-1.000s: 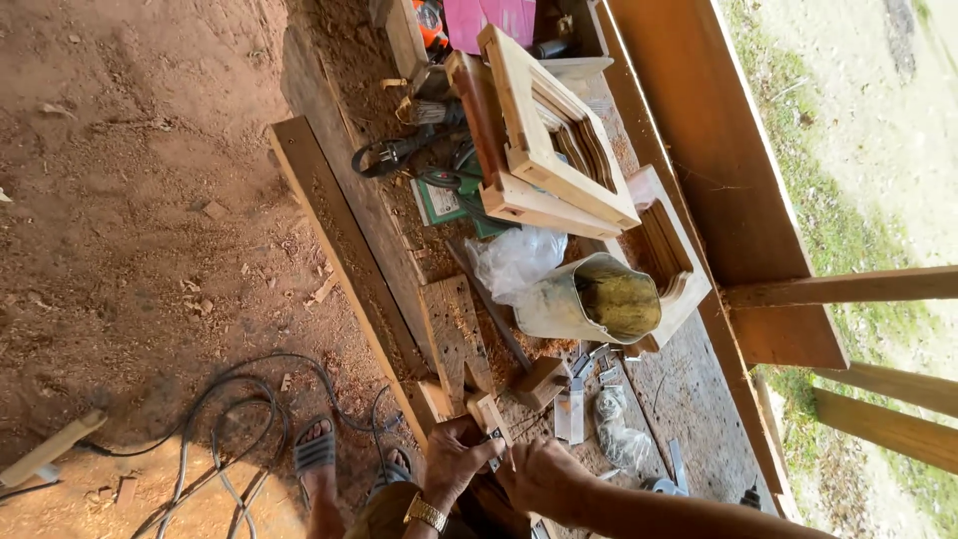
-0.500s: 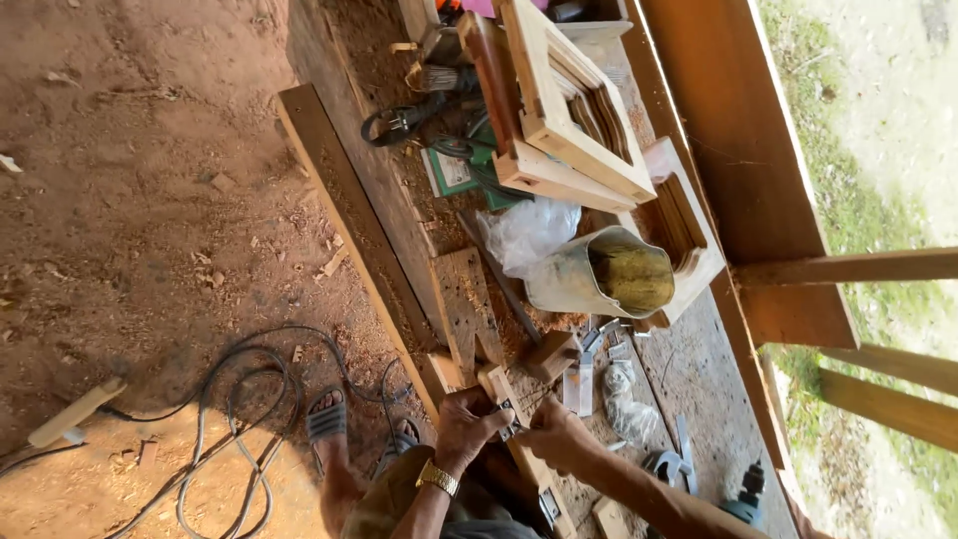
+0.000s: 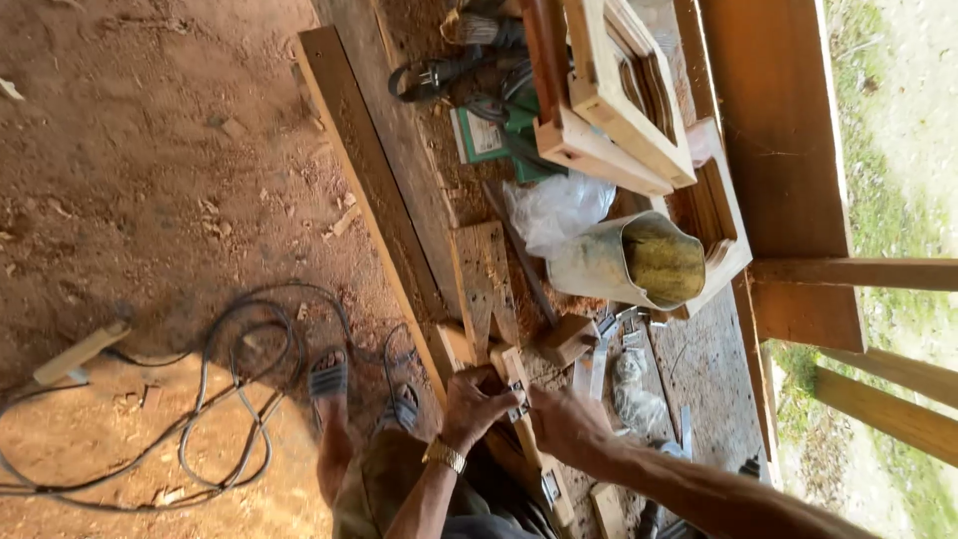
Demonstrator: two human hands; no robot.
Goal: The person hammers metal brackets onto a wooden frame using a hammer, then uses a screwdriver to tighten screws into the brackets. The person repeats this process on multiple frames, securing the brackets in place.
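Wooden strip (image 3: 519,399) now between hands (image 3: 519,409)

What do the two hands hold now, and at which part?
Both hold a narrow wooden strip with metal fittings: left hand around its upper end, right hand against its middle.
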